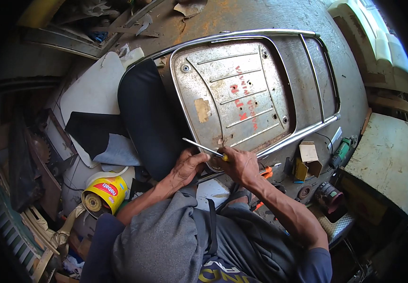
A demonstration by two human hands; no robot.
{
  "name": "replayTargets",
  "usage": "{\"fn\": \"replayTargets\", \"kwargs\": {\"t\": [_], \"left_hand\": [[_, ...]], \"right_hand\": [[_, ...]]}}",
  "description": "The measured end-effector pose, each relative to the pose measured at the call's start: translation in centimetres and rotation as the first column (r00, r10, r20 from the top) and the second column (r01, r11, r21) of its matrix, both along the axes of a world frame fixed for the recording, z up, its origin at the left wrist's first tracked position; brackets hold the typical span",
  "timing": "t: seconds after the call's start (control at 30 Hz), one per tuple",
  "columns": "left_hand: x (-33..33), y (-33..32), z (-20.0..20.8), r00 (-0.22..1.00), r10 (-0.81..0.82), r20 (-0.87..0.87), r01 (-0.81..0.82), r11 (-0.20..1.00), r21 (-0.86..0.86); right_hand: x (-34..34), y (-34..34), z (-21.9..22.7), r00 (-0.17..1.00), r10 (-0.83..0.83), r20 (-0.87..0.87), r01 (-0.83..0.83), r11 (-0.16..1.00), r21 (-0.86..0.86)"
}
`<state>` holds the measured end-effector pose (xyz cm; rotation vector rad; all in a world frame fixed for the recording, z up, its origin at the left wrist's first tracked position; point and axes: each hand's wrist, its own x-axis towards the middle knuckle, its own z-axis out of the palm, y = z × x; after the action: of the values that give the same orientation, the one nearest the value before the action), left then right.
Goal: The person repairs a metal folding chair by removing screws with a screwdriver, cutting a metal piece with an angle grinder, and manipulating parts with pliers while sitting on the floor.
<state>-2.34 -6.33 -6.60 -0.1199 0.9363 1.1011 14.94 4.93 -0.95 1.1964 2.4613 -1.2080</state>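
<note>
With the right hand (240,165) wrapped round a screwdriver (203,147) and the left hand (188,165), its hold impossible to tell, at the near-left corner, the metal chair (241,96) lying ahead should prove stiff and fairly heavy, best gripped by its smooth tube (303,133).

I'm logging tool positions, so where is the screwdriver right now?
In the head view, the screwdriver is near the centre, gripped in the right hand, its shaft pointing left near the metal panel, just above the left hand.
</note>
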Motion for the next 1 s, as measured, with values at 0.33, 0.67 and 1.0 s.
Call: {"fn": "replayTargets", "kwargs": {"t": [0.33,0.67,1.0], "left_hand": [[-0.1,0.5,0.8,1.000,-0.005,0.006,0.005,1.000,0.028],[-0.2,0.3,0.4,1.000,-0.027,0.015,0.026,0.999,0.029],[0.3,-0.1,-0.7,1.000,0.007,0.008,-0.007,0.999,0.041]], "right_hand": [[0.1,0.5,-0.4,0.996,0.036,0.086,-0.035,0.999,-0.013],[-0.4,0.3,-0.4,0.997,0.050,0.064,-0.053,0.998,0.042],[-0.3,-0.1,-0.3,0.996,0.070,0.060,-0.075,0.994,0.081]]}}
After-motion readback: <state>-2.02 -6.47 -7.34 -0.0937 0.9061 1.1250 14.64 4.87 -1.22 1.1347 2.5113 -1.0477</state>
